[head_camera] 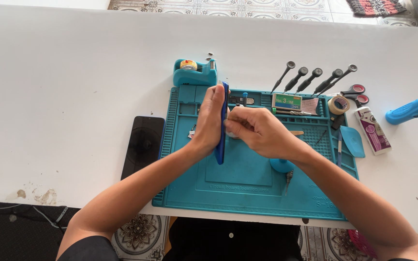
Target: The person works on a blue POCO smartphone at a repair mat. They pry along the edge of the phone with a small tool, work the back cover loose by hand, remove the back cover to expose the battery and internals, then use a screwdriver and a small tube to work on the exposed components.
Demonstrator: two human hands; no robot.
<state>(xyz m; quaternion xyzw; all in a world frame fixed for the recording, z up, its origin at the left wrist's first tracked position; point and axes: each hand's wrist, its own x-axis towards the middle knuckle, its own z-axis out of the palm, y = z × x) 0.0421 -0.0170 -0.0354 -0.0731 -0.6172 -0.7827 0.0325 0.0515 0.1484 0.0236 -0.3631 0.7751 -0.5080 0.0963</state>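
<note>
Over the teal work mat (247, 188), left hand (209, 121) grips the blue phone (222, 125) upright on edge, steadying it while right hand (255, 130), fingers curled shut, pinches something small against its face.

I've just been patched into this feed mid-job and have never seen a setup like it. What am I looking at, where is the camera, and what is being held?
There is no machine: a person works with two bare hands, filmed by one camera worn on their head, looking down. The left hand holds a blue phone upright on its edge; the right hand is closed against its face, and what it grips is hidden. Below lies a teal work mat on a white table. Left of the mat lies a black screen panel. Behind it stand a teal tape dispenser and a row of screwdrivers. To the right are red-handled scissors, a glue tube and a tape roll.
</note>
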